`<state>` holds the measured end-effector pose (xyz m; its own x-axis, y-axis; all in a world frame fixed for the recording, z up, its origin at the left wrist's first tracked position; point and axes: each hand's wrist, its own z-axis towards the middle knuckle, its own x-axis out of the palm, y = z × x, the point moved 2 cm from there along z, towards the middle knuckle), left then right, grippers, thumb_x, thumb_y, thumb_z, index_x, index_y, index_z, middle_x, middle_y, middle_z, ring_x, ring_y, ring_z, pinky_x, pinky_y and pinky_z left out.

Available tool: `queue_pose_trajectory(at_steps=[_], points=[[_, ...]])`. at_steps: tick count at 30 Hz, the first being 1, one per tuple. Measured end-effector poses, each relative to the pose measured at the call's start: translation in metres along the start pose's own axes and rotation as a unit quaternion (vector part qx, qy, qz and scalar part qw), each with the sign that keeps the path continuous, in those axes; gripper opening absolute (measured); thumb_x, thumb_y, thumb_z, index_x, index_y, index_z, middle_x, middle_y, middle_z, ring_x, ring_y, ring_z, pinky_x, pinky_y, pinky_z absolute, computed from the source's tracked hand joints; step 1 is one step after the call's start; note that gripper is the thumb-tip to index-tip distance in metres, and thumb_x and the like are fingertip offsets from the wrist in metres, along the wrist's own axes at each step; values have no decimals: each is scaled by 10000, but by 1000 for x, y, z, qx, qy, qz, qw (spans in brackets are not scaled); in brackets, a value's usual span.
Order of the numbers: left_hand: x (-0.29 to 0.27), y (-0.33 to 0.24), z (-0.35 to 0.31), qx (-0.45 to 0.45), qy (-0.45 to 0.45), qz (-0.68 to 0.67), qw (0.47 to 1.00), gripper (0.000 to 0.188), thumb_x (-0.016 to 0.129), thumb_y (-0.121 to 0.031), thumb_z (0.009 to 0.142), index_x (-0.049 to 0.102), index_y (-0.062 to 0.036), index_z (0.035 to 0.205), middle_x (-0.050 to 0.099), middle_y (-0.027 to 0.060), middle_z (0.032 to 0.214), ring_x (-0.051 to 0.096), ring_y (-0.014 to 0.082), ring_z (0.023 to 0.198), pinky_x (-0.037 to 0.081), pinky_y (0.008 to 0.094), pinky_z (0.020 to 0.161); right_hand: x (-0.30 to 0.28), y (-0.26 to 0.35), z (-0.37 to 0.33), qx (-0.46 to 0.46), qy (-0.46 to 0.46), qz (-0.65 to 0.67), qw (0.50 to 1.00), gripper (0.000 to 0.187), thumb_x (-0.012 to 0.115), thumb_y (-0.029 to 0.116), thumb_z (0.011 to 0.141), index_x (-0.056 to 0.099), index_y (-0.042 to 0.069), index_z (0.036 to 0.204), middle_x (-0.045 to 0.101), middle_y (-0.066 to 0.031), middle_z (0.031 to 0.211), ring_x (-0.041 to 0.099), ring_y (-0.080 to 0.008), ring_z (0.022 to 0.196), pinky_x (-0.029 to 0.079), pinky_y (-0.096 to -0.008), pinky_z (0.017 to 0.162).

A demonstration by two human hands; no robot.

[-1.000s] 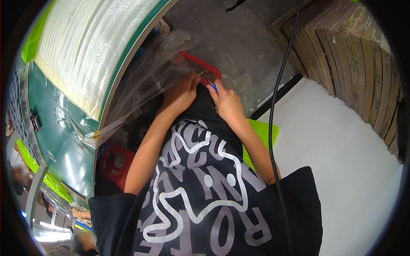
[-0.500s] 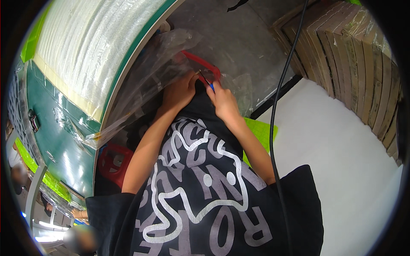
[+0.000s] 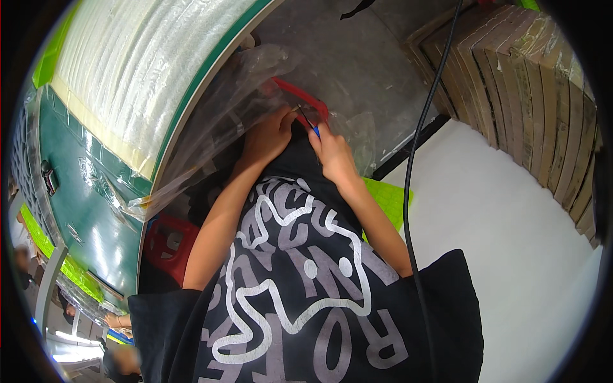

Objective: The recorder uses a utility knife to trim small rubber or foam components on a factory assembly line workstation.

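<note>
Blue-handled tool [image 3: 316,131] is just this side of the red frame [image 3: 306,97], in the R hand [image 3: 336,156]; R fingers closed round the handle, thin dark shaft angled up-left twd the L hand [image 3: 269,137]. L hand is this side of the frame & a bit left, thumb & index pinched tog. on a small pale bit [image 3: 295,109], too tiny to ID; can't tell if shaft tip touches it. Clear plastic sheet [image 3: 214,131] hangs left of frame, overlaps its far-left end, v. close to L hand, partly in the way there. Further left of frame: dk-green surface [image 3: 96,210] w/ white layered stack [image 3: 147,64]. Red plastic item [image 3: 171,246] below-left of frame, nr L forearm. Right of frame: black cable [image 3: 412,147], crossing over R arm nr sleeve; bright-green sheet [image 3: 393,199] below-right; brown slabs [image 3: 523,96] far right.
</note>
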<state>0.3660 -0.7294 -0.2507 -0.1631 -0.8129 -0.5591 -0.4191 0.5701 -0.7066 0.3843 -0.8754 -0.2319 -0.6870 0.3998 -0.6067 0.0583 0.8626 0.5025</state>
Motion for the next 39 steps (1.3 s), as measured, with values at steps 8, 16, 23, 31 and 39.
queue_pose_trajectory(at_steps=[8, 16, 23, 31, 39], points=[[-2, -1, -1, -19, 18, 14, 1000, 195, 449, -250, 866, 539, -77, 865, 575, 192, 783, 553, 385, 779, 422, 455, 653, 1, 7, 12, -5, 1, -22, 1000, 289, 427, 317, 898, 479, 40, 965, 589, -248, 711, 576, -427, 710, 451, -506, 618], [-1, 2, -1, -3, 15, 4, 1000, 188, 471, -234, 865, 561, -73, 902, 578, 186, 780, 562, 364, 763, 423, 420, 640, 3, -2, 1, -15, 6, -5, 1000, 282, 429, 315, 898, 472, 46, 971, 587, -257, 722, 570, -437, 725, 444, -519, 627], [1, 7, -2, 16, -6, 3, 1000, 174, 487, -202, 863, 583, -63, 906, 575, 184, 740, 576, 343, 721, 427, 379, 605, 6, -1, 4, -18, -3, 9, 1000, 288, 424, 323, 900, 478, 49, 970, 588, -257, 726, 568, -441, 731, 439, -526, 632], [-4, 1, -2, -22, 31, -7, 999, 194, 458, -234, 859, 533, -55, 855, 568, 203, 782, 550, 381, 800, 418, 433, 663, -2, 10, 18, 13, 47, -21, 999, 300, 433, 316, 896, 476, 36, 996, 593, -252, 741, 573, -431, 727, 451, -515, 638], [-1, 5, -3, 11, 19, -7, 1000, 178, 484, -207, 863, 579, -62, 902, 573, 188, 744, 569, 356, 726, 428, 390, 612, 2, 0, 3, -7, 23, -16, 1000, 316, 418, 336, 899, 473, 46, 1010, 588, -263, 740, 572, -430, 744, 450, -517, 645]])
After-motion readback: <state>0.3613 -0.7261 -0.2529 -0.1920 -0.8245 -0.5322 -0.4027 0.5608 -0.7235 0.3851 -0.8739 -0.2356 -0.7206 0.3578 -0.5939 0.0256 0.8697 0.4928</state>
